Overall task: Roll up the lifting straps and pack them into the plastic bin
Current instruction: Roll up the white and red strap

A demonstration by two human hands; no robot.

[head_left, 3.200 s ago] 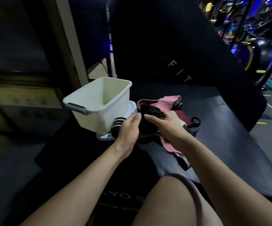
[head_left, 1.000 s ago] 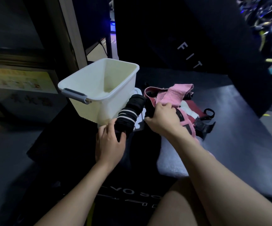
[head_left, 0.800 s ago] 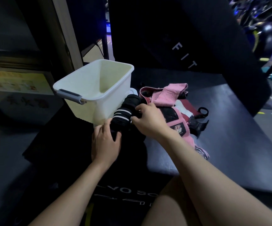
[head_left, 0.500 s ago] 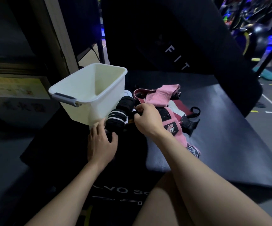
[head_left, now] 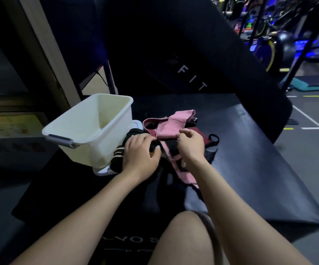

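pink woven strap (head_left: pixel 175 124) beside smooth white plastic bin (head_left: pixel 89 134).

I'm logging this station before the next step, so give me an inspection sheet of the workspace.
Surface: black gym mat, dim lighting.
Job's things: white plastic bin, nothing visible inside; black striped strap beside the bin; pink straps heaped right of it.
Clutter: white lid under the bin; black loop at the heap's right edge.
Hands: left hand grips the black strap; right hand has curled fingers on the pink heap, grip unclear.
Cables: nothing seen.
Surroundings: upright black pad lettered FIT; gym machines far right.
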